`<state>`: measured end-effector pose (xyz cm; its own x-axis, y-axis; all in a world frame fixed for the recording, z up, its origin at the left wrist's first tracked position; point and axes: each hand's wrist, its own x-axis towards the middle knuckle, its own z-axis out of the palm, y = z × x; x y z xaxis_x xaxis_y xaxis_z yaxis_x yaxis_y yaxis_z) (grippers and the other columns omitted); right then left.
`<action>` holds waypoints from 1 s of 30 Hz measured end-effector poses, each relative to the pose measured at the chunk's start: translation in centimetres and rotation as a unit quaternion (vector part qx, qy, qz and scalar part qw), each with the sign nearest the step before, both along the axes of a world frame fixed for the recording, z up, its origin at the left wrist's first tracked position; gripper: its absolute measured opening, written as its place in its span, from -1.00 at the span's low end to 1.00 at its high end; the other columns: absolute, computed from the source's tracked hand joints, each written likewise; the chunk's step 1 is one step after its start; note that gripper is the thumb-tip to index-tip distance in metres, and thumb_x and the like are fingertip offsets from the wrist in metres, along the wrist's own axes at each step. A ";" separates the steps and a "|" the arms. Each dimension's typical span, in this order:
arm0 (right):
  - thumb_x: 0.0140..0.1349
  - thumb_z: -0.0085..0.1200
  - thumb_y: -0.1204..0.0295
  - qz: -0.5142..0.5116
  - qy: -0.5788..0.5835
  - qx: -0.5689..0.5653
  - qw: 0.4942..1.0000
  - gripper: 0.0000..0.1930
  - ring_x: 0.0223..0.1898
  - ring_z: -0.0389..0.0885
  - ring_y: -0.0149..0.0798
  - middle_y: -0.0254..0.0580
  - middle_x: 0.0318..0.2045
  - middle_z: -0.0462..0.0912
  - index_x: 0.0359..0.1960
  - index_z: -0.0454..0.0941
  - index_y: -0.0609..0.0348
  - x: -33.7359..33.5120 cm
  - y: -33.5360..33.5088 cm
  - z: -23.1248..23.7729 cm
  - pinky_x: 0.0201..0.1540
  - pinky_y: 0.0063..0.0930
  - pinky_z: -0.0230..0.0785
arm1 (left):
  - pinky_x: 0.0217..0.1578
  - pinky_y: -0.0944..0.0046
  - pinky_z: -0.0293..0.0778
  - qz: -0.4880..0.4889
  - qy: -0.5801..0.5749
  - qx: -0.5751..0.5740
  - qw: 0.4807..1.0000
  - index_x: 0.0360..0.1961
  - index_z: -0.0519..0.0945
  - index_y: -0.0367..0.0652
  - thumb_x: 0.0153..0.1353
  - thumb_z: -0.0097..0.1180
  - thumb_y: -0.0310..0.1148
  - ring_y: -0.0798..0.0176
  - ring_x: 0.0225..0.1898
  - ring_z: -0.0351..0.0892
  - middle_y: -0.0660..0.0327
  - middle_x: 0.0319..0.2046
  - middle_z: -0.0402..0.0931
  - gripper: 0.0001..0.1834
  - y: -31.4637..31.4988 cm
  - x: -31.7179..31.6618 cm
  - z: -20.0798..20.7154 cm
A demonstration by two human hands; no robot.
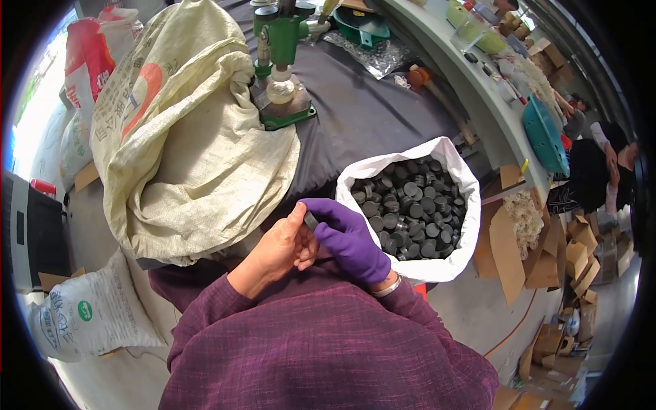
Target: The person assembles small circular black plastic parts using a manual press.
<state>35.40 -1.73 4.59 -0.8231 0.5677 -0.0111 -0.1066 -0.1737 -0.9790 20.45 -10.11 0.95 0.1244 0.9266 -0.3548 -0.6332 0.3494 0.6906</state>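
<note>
In front of my lap, both hands meet around a small black round cap [311, 221]. My bare left hand [279, 244] is closed, its thumb and fingertips at the cap's left side. My right hand [352, 239], in a purple glove, pinches the cap from the right; its fingers cover part of it. Just beyond the right hand stands an open white sack [355, 179], filled with many similar black caps [410, 205]. A large cream woven sack [198, 171] lies rumpled beyond my left hand. A green hand press [281, 41] stands on the dark-covered table [369, 113].
A mallet [437, 96] and a green scoop-like tray [362, 29] lie farther back. Along the right runs a long pale table [482, 102] with a teal basket [545, 137]. Another person [598, 164] is there. Cardboard boxes [509, 263] and a full white bag [96, 307] stand on the floor.
</note>
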 end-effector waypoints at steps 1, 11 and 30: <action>0.36 0.03 0.47 0.002 0.006 -0.056 0.998 -0.63 -0.15 0.60 -0.43 -0.19 -0.07 0.57 0.18 0.40 0.26 0.1 -0.3 0.3 -0.06 -0.55 0.49 | -0.69 0.35 0.24 0.014 0.017 -0.007 1.000 -0.61 0.43 -0.17 0.33 -0.22 0.37 0.33 -0.77 0.28 0.25 -0.77 0.27 -0.24 0.1 0.4 0.1; 0.21 0.21 0.51 -0.279 -0.004 0.277 0.919 -0.67 -0.28 0.58 -0.48 -0.26 -0.28 0.62 0.02 0.55 0.27 2.8 4.3 4.3 -0.19 -0.57 0.46 | -0.59 0.24 0.24 0.237 0.525 0.273 0.771 -0.55 0.47 -0.26 0.44 -0.04 -0.11 0.26 -0.66 0.35 0.18 -0.69 0.37 -0.51 3.4 -2.9 0.0; 0.19 0.14 -0.04 -0.526 -0.517 0.490 0.465 -0.45 -0.02 0.62 0.11 0.13 -0.12 0.67 0.02 0.62 0.13 24.1 35.5 10.0 0.08 -0.09 0.42 | -0.60 0.08 0.24 0.266 0.667 0.266 0.643 -0.58 0.40 -0.21 0.23 0.19 -0.41 -0.08 -0.64 0.39 0.02 -0.66 0.37 -0.72 7.1 -4.7 -2.7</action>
